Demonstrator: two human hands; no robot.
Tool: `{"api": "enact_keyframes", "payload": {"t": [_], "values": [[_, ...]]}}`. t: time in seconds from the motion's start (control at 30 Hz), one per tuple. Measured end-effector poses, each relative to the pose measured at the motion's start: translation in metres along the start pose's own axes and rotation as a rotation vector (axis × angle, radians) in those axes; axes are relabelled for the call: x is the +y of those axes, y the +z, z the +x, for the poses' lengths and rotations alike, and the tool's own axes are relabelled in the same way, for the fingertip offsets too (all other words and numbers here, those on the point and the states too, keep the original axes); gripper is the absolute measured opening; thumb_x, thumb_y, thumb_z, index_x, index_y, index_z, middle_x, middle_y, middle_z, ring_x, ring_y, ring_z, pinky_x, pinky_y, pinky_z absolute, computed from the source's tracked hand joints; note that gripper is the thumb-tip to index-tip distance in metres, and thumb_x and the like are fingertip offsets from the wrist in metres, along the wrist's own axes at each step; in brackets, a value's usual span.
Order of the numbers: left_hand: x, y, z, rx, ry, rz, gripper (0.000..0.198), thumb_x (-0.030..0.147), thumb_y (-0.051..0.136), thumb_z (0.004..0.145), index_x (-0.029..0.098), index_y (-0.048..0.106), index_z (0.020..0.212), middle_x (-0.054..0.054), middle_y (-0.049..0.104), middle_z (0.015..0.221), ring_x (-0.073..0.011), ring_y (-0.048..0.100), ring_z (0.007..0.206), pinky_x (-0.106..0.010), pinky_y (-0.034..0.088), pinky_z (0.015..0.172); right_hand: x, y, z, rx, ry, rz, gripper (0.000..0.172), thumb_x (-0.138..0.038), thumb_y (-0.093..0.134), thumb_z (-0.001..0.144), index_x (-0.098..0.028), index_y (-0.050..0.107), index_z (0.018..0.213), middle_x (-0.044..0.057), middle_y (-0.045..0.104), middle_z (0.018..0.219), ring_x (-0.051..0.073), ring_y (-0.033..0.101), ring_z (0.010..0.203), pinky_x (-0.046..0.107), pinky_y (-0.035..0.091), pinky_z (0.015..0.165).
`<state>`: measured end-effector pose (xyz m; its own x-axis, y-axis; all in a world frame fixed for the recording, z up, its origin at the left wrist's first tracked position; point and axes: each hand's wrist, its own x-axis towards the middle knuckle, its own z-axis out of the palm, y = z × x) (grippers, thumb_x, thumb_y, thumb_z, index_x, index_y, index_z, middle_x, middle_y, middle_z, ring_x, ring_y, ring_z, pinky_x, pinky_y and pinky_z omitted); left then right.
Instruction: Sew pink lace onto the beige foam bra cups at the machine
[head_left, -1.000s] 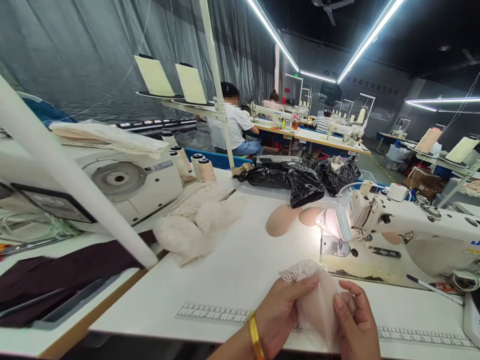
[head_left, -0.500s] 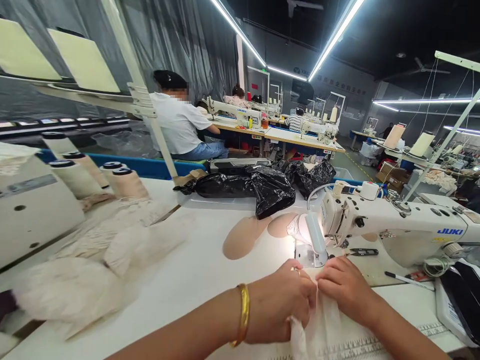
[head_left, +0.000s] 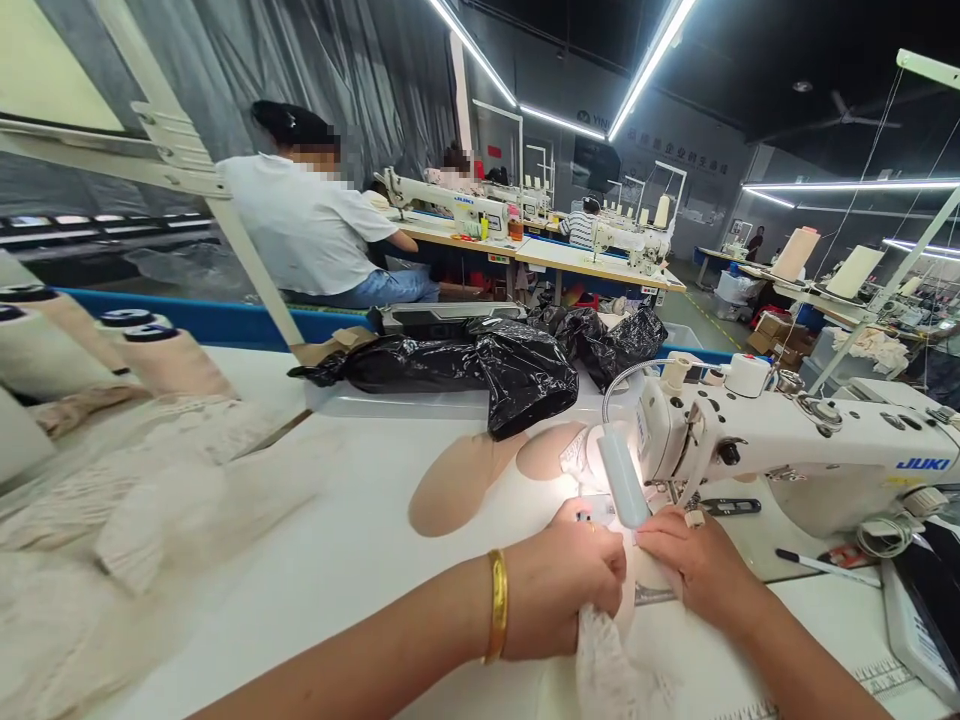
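Observation:
Just in front of the needle area of a white sewing machine (head_left: 795, 430), both my hands are on a piece of pale lace fabric (head_left: 606, 655). My left hand (head_left: 574, 580), with a gold bangle at the wrist, is closed on the fabric, which hangs below its fingers. Fingertips of my right hand (head_left: 694, 560) pinch the fabric's edge close to the presser foot. A small lamp (head_left: 624, 478) on a bendy neck lights this spot and partly hides the needle. Beige cup-shaped pieces (head_left: 446, 490) lie on the table behind my left hand.
Black plastic bags (head_left: 450, 365) lie along the table's back. Pale lace (head_left: 127, 500) is heaped at left, near thread cones (head_left: 176, 360). Thread snips (head_left: 731, 506) and a pen (head_left: 825, 567) rest at right. A person in a white shirt (head_left: 300, 225) sits beyond.
Both hands have moved slightly up toward the presser foot with the fabric, my right hand now closer beside it. More lace shows beneath my left hand. The view has shifted a little.

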<state>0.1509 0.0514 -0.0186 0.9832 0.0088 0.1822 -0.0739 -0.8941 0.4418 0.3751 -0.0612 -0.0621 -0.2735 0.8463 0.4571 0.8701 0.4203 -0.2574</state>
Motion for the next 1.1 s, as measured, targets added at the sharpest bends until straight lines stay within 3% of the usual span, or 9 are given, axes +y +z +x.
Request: {"api": "enact_keyframes", "payload": {"t": [0.33, 0.7, 0.9, 1.1], "values": [[-0.001, -0.003, 0.003, 0.045, 0.023, 0.030, 0.010, 0.016, 0.071, 0.072, 0.021, 0.071, 0.063, -0.005, 0.074, 0.096, -0.0234, 0.066, 0.082, -0.048, 0.037, 0.105, 0.003, 0.002, -0.001, -0.002, 0.060, -0.037, 0.037, -0.010, 0.055, 0.094, -0.032, 0.074, 0.116, 0.002, 0.079, 0.111, 0.023, 0.068, 0.093, 0.033, 0.052, 0.082], [-0.011, 0.004, 0.002, 0.064, 0.023, 0.026, 0.009, 0.014, 0.072, 0.070, 0.022, 0.075, 0.069, -0.004, 0.075, 0.100, -0.0194, 0.063, 0.075, -0.048, 0.036, 0.103, 0.004, 0.000, -0.002, -0.014, 0.053, -0.022, 0.046, -0.005, 0.052, 0.091, -0.033, 0.072, 0.121, 0.001, 0.078, 0.116, 0.024, 0.069, 0.097, 0.034, 0.054, 0.083], [-0.017, -0.001, 0.004, 0.084, 0.020, 0.017, 0.008, 0.017, 0.070, 0.076, 0.022, 0.074, 0.071, -0.003, 0.074, 0.102, -0.0197, 0.063, 0.083, -0.043, 0.035, 0.103, 0.006, 0.001, -0.005, 0.011, 0.076, -0.017, 0.045, -0.005, 0.052, 0.091, -0.033, 0.072, 0.120, 0.002, 0.078, 0.116, 0.024, 0.069, 0.095, 0.036, 0.054, 0.083], [-0.016, -0.008, 0.009, 0.121, -0.001, 0.041, 0.013, 0.014, 0.067, 0.075, 0.019, 0.064, 0.063, -0.001, 0.067, 0.080, -0.0179, 0.059, 0.076, -0.039, 0.036, 0.092, 0.003, -0.003, -0.003, 0.023, 0.070, 0.008, 0.041, -0.007, 0.049, 0.094, -0.033, 0.074, 0.115, 0.003, 0.078, 0.113, 0.023, 0.069, 0.093, 0.036, 0.052, 0.085]]}}
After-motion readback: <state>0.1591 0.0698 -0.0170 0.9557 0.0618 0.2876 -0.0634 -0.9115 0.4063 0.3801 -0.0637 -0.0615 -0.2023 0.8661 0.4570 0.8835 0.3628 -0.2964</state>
